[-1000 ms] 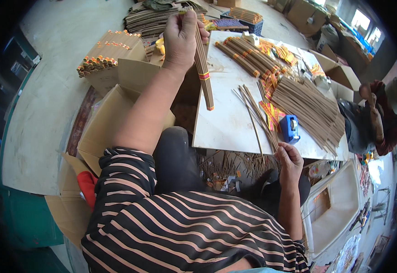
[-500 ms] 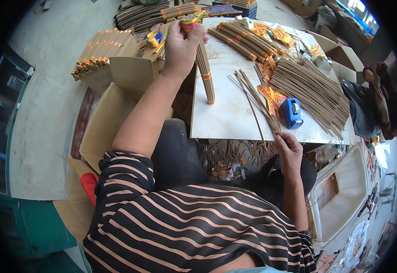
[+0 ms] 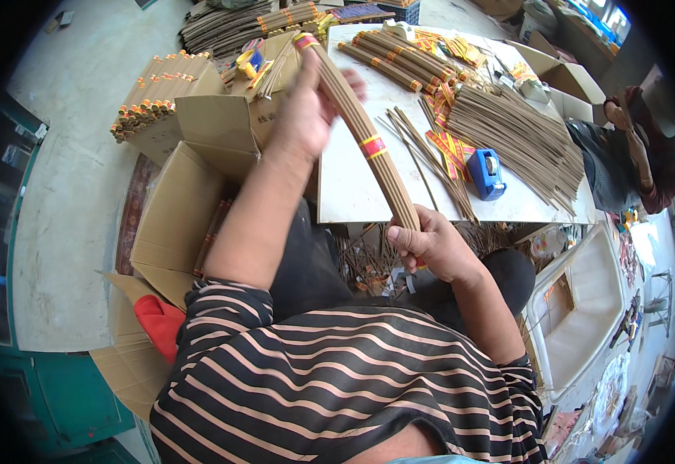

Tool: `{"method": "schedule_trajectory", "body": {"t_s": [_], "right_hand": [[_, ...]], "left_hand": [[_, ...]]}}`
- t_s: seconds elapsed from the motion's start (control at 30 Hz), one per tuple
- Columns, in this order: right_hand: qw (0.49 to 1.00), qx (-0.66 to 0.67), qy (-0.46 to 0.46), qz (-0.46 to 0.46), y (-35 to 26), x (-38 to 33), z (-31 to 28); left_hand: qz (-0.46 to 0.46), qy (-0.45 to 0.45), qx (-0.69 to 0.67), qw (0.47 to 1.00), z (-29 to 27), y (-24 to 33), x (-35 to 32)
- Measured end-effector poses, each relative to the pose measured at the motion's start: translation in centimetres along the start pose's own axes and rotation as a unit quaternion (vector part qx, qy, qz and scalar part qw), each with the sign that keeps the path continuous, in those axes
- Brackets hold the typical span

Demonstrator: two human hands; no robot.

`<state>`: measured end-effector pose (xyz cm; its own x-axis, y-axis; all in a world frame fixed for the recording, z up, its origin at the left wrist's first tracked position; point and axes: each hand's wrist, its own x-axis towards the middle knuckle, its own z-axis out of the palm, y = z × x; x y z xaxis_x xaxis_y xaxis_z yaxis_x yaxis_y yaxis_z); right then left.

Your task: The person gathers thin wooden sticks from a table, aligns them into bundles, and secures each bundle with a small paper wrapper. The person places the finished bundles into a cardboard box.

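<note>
The person holds one long bundle of brown sticks [image 3: 368, 143] by both ends, so its long axis runs on a slant from the upper middle of the frame down to the centre. The left hand [image 3: 306, 108] is wrapped around the upper part, near the red and yellow band at the far tip, though motion blur hides the exact finger positions. The right hand [image 3: 430, 246] is closed in a fist around the lower end, just below the near edge of the white desk [image 3: 353, 193]. A second red and yellow band sits midway, between both hands. The bundle hangs above the desk's left side, with a blue tape dispenser [image 3: 486, 173] to its right.
</note>
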<state>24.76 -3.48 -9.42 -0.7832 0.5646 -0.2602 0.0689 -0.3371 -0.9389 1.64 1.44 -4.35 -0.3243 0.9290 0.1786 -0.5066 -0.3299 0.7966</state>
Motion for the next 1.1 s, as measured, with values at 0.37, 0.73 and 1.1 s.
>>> {"method": "schedule_trajectory", "body": {"t_s": [0.37,0.73,1.1], "right_hand": [[0.807,-0.503,0.091,-0.295,-0.2,-0.3,0.5],[0.713,-0.649,0.009,-0.266,-1.8,0.9,3.9],[0.666,-0.706,-0.035,-0.238,-2.8,3.2,7.5]], "left_hand": [[-0.146,-0.034,-0.072,0.986,-0.3,-4.6,-5.0],[-0.139,0.014,-0.018,0.99,-2.1,-5.0,-7.1],[-0.126,0.042,-0.016,0.991,-4.2,-1.9,-7.2]]}}
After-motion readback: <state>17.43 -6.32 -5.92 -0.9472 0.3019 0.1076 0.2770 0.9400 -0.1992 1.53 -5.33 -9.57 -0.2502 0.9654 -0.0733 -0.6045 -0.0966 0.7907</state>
